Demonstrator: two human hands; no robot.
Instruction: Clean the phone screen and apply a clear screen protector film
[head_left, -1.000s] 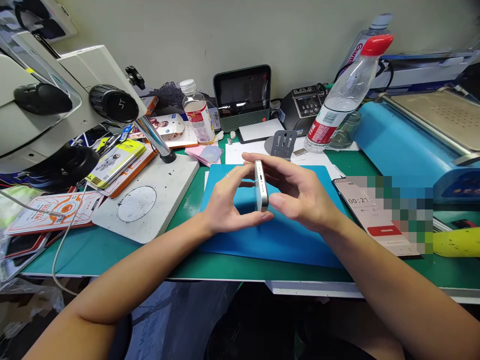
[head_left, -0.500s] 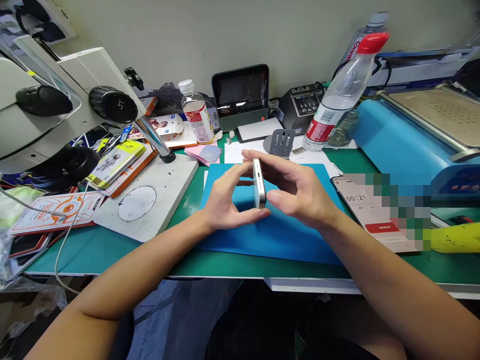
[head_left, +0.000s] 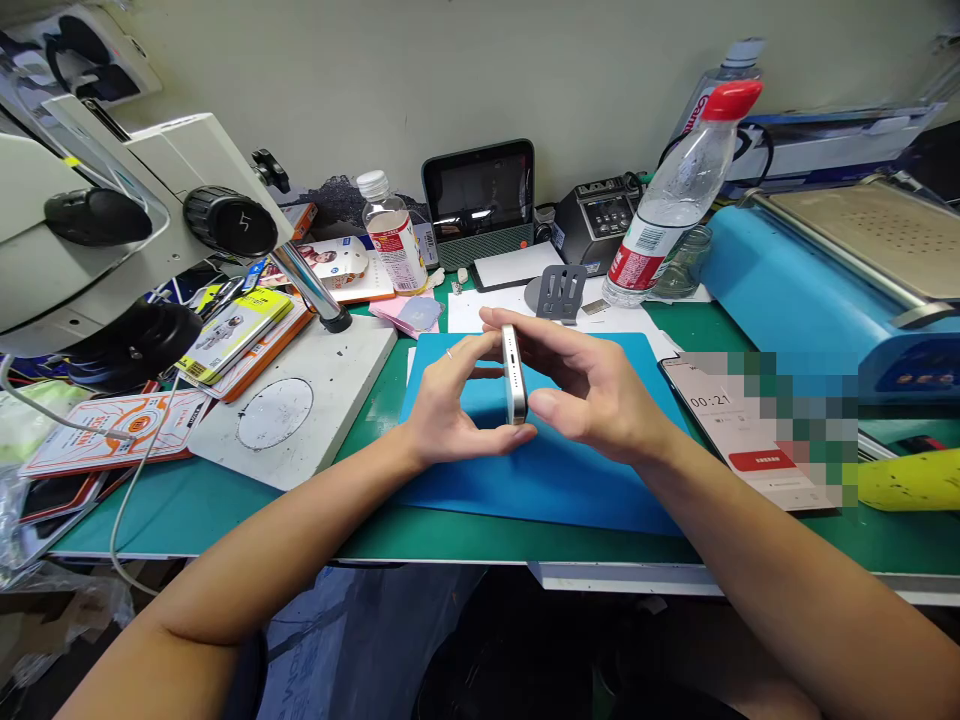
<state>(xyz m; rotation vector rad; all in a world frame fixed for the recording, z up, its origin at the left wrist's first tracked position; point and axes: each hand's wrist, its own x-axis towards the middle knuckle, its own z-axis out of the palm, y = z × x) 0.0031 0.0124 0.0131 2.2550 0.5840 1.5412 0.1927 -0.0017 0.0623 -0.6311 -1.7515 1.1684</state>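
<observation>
A smartphone [head_left: 514, 375] with a silver metal frame stands on its long edge between my two hands, its bottom end with the charging port and speaker holes facing me. My left hand [head_left: 456, 405] grips it from the left, thumb under the lower edge and fingers at the upper edge. From the right, my right hand [head_left: 589, 385] holds it with the thumb near the lower corner and fingers reaching over the top. Below the hands lies a blue mat [head_left: 555, 490]. The phone's two broad faces are mostly turned out of sight.
A microscope [head_left: 112, 230] stands at the left on a white base [head_left: 330, 390], beside boxed packs [head_left: 240, 335]. Behind are a drink bottle [head_left: 394, 235], a smart display [head_left: 480, 200] and a red-capped bottle [head_left: 675, 190]. On the right lie another phone [head_left: 742, 430] and a blue machine [head_left: 787, 290].
The view has shifted slightly, so the scene sits a little lower. Both hands keep their hold on the phone, with hardly any movement.
</observation>
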